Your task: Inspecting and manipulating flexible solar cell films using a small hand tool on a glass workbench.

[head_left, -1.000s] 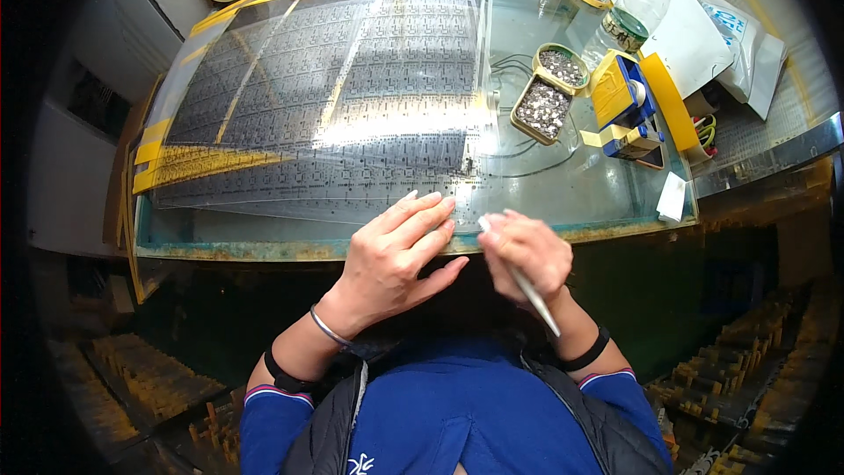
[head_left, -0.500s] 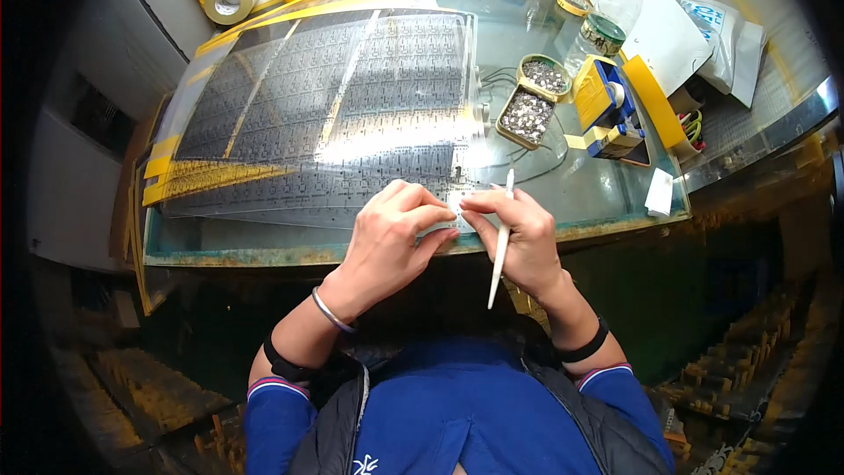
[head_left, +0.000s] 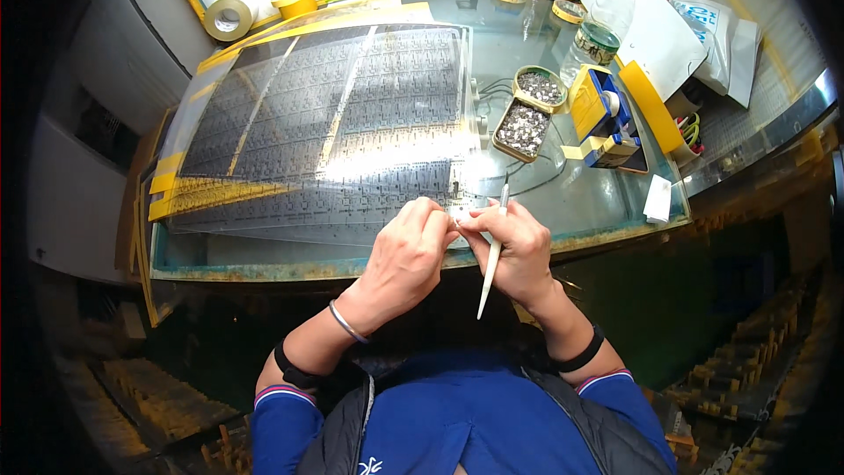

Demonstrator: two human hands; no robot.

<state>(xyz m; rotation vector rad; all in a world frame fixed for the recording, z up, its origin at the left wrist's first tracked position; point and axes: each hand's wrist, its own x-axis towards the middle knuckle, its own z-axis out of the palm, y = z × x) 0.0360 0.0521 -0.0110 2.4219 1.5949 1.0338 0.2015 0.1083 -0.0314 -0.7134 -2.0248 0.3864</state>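
Against the frame half a second back, we find the white pen-shaped tool (head_left: 492,251) a little more upright in the right hand (head_left: 519,251), its fine tip now pointing to the far side and its blunt end toward the body. Both hands have stayed together at the near edge of the glass worktop (head_left: 545,202).

The left hand (head_left: 406,255) is curled, fingers pinched on a small pale rectangular piece (head_left: 460,211) lying just on the worktop edge. The right hand pinches the same piece while gripping the tool between its fingers. Whether the piece is card or plastic we cannot tell.

To the far left lies a large clear glossy sheet (head_left: 334,123) printed with rows of dark patterns, its left edge bearing yellow tape strips. Far right of the hands stand two shallow metal trays (head_left: 527,114) of small grey parts. A roll of tape (head_left: 229,18) sits at the far left corner.
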